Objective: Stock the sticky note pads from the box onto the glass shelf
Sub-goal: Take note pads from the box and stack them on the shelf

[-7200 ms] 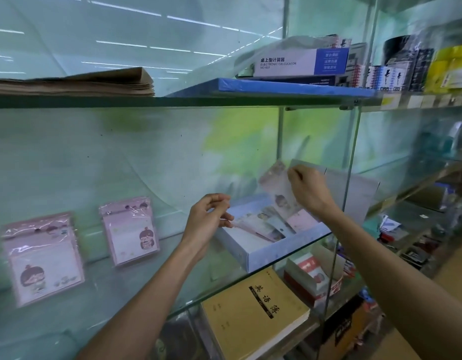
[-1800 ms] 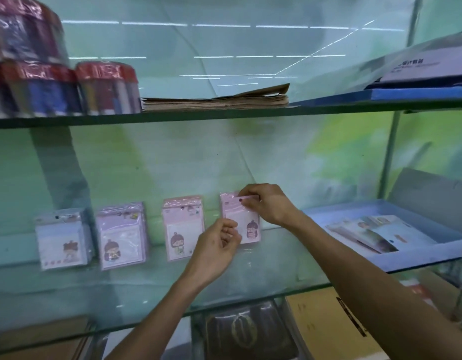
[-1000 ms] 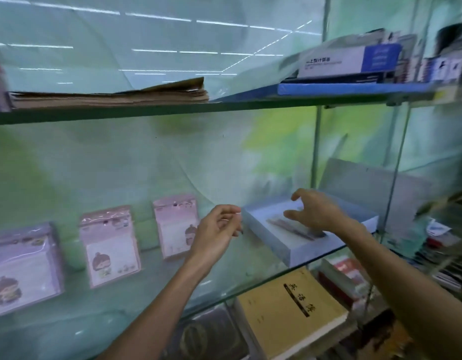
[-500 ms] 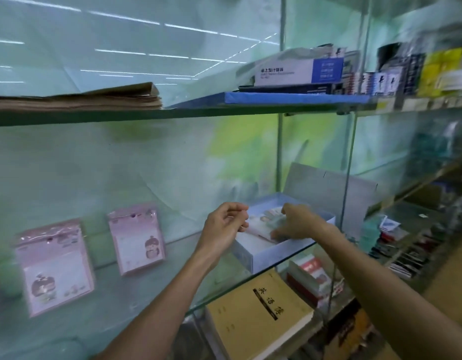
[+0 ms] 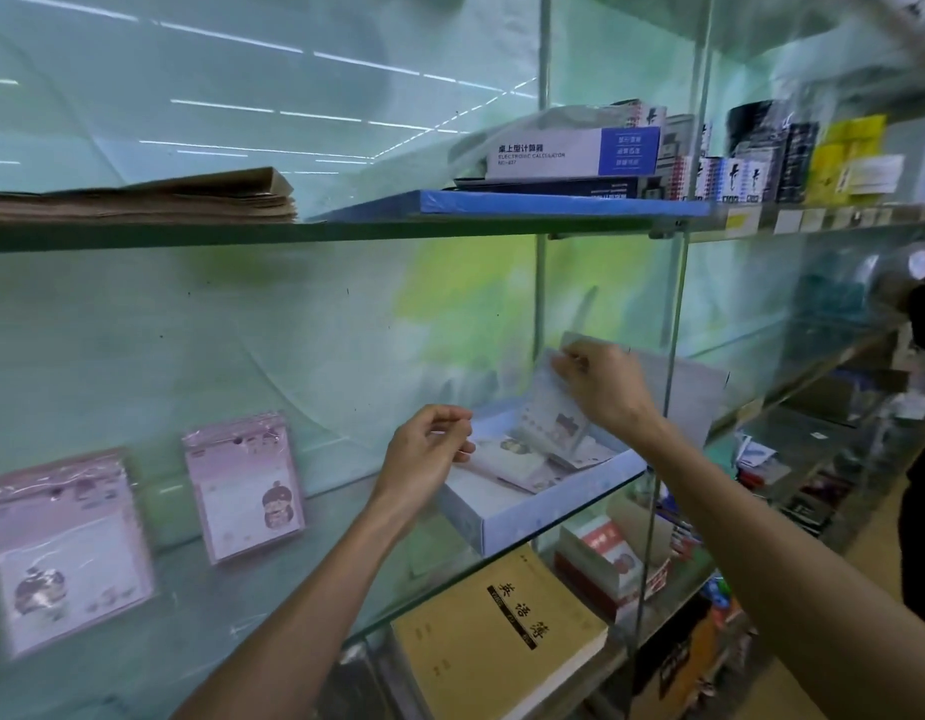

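Note:
A pale blue open box (image 5: 533, 517) sits on the glass shelf (image 5: 231, 615) at the right, with several wrapped sticky note pads (image 5: 522, 462) lying in it. My right hand (image 5: 605, 387) pinches the top edge of one wrapped pad (image 5: 553, 407) and holds it lifted above the box. Just left of the box hovers my left hand (image 5: 424, 449), fingers loosely curled and holding nothing. Two pink pads stand against the back wall: one (image 5: 244, 485) mid-left, one (image 5: 60, 543) at the far left.
An upper glass shelf (image 5: 346, 228) carries brown paper (image 5: 148, 200), a blue board and a calculator box (image 5: 574, 153). Vertical glass dividers (image 5: 673, 356) stand right of the box. Yellow notebooks (image 5: 496, 626) and small books lie on the shelf below. A person in black (image 5: 923, 459) stands at the far right.
My right hand, which was reaching into the box, has risen with one pad pinched in its fingers. The left hand has stayed beside the box.

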Tool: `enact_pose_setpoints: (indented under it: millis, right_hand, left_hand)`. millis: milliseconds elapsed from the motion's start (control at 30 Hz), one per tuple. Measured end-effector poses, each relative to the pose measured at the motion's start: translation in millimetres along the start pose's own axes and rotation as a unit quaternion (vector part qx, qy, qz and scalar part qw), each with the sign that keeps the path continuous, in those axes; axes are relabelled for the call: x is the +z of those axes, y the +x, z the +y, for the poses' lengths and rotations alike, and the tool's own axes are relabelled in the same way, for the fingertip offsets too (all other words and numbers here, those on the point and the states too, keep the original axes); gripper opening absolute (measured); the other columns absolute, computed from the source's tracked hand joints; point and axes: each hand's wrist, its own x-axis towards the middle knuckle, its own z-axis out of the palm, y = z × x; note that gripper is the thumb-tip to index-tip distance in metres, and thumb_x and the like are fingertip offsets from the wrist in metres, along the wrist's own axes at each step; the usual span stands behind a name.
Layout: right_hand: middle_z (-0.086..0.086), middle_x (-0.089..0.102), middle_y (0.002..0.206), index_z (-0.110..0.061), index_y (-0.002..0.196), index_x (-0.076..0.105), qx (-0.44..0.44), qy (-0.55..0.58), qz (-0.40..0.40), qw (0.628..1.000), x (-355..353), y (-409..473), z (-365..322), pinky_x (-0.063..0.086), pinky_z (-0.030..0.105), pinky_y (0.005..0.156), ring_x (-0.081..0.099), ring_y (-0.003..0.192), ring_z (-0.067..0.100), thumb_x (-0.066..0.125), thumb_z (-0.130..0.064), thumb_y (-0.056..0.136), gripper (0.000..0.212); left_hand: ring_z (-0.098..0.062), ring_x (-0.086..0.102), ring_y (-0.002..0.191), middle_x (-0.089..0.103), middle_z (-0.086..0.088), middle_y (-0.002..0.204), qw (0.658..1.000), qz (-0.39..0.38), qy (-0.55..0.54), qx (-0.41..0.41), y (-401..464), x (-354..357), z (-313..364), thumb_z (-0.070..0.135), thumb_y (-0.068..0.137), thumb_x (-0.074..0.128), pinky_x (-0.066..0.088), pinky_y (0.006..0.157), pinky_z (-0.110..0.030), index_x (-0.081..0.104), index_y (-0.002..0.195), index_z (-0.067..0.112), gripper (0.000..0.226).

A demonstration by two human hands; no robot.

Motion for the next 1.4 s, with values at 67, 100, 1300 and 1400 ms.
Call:
enact_pose_setpoints:
  millis: [67, 100, 1300, 1400]
  right_hand:
    - [0.003, 0.063, 0.064, -0.016, 0.074, 0.065, 0.040, 0.118, 0.009, 0.992, -4.8, 2.9, -6.4, 0.038, 0.024, 0.052, 0.050, 0.054, 0.012, 0.056, -0.035, 0.095, 0.030]
    - [0.006, 0.068, 0.069, -0.014, 0.079, 0.069, 0.065, 0.174, 0.009, 0.982, -5.4, 3.4, -9.3, 0.040, 0.023, 0.055, 0.051, 0.057, 0.012, 0.059, -0.035, 0.092, 0.027]
    - [0.007, 0.069, 0.080, -0.010, 0.091, 0.071, -0.111, 0.397, -0.266, 0.871, 136.2, -87.8, -341.1, 0.046, 0.026, 0.053, 0.055, 0.060, 0.010, 0.065, -0.007, 0.088, 0.007]
    - [0.002, 0.069, 0.074, -0.013, 0.090, 0.071, -0.149, 0.377, -0.276, 0.871, 155.6, -103.6, -378.6, 0.048, 0.023, 0.050, 0.056, 0.054, 0.006, 0.068, -0.009, 0.087, 0.006]
  left_hand:
    - [-0.012, 0.070, 0.074, 0.070, -0.007, 0.095, 1.000, 0.007, -0.002, -0.004, 0.3, -3.3, -2.1, 0.017, 0.094, 0.059, 0.057, 0.084, -0.033, 0.067, 0.103, 0.017, 0.012]
    - [-0.012, 0.070, 0.073, 0.070, -0.008, 0.096, 1.000, 0.011, -0.009, -0.008, 0.3, -4.9, -2.8, 0.018, 0.094, 0.060, 0.056, 0.085, -0.034, 0.066, 0.104, 0.017, 0.012]
    - [-0.002, 0.065, 0.077, 0.073, 0.005, 0.089, 0.957, 0.278, 0.051, 0.066, -176.4, -317.8, 43.9, 0.009, 0.092, 0.062, 0.050, 0.070, -0.016, 0.067, 0.091, 0.019, 0.012]
    - [-0.003, 0.065, 0.074, 0.072, 0.007, 0.085, 0.949, 0.302, 0.077, 0.049, -203.2, -354.7, 45.1, 0.008, 0.091, 0.064, 0.051, 0.063, -0.017, 0.069, 0.093, 0.016, 0.009]
